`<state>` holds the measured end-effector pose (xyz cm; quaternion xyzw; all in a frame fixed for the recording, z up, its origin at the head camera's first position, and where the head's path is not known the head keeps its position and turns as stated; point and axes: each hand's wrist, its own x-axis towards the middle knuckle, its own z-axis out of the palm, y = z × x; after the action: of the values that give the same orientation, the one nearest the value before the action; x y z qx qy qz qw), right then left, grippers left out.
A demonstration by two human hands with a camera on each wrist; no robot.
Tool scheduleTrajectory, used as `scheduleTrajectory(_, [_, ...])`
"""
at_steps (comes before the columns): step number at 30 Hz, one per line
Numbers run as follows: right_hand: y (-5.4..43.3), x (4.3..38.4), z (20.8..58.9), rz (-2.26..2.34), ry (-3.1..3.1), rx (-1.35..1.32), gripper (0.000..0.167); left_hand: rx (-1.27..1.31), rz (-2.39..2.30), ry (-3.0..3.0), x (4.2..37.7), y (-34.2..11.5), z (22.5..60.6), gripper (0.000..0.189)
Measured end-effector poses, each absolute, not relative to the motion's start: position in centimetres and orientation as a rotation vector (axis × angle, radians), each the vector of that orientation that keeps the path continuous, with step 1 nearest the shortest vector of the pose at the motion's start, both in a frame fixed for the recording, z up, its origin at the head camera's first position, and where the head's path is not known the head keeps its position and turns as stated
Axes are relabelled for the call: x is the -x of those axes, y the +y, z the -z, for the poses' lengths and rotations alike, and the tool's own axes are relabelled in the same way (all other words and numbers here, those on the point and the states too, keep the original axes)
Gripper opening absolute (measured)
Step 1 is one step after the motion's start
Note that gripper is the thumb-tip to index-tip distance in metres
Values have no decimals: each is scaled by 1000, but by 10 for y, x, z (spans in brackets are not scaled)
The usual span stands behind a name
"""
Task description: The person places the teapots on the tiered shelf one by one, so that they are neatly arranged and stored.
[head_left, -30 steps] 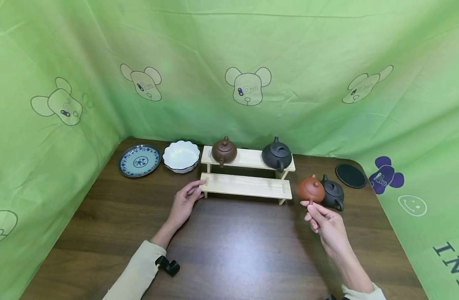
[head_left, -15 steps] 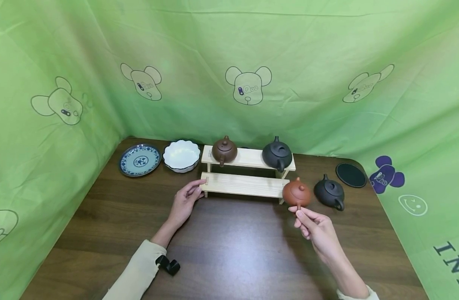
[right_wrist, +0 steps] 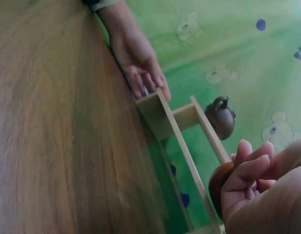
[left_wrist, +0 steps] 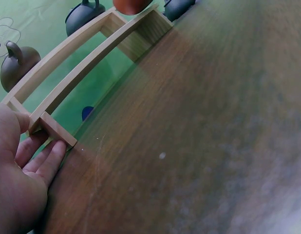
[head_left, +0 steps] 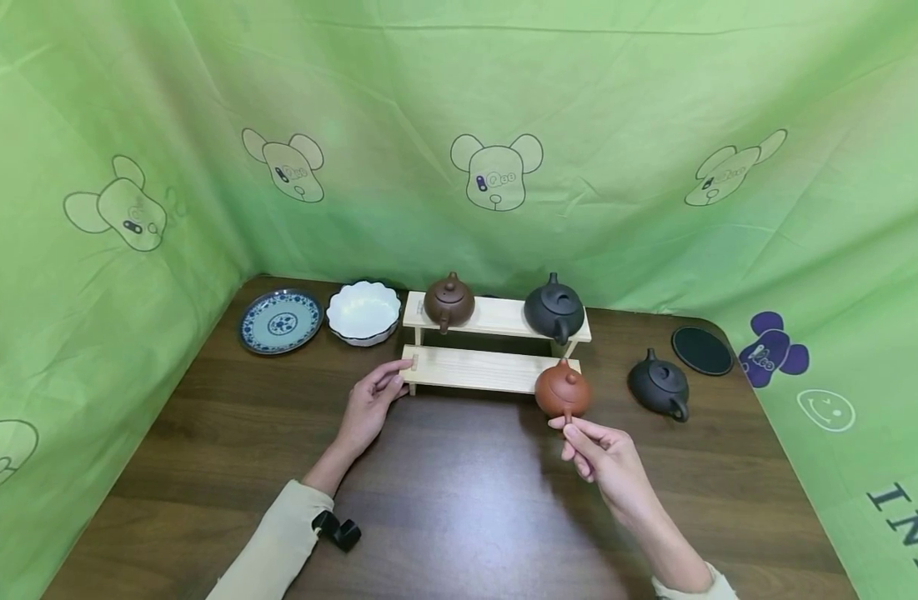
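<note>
In the head view, my right hand pinches the handle of an orange-brown clay teapot. The teapot is upright and overlaps the right end of the lower step of a two-step wooden shelf. My left hand grips the left end of that step, thumb on top and fingers against the leg, as the left wrist view shows. A dark brown teapot and a black teapot sit on the upper step. In the right wrist view my right hand hides most of the held teapot.
Another black teapot stands on the wooden table at the right, near a dark round coaster. Left of the shelf are a white scalloped bowl and a blue patterned plate. A green curtain encloses the back and sides.
My right hand has carried the orange-brown teapot leftward, from beside the black teapot on the table to the lower step's right end. The left hand has stayed put.
</note>
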<state>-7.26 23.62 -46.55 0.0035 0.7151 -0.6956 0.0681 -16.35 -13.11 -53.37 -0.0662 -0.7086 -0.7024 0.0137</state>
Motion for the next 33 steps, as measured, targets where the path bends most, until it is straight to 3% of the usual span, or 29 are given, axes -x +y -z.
scheduleTrajectory(33, [173,106,471,1982,2123,181,30,214,2199,-2192,163,-130,534,31])
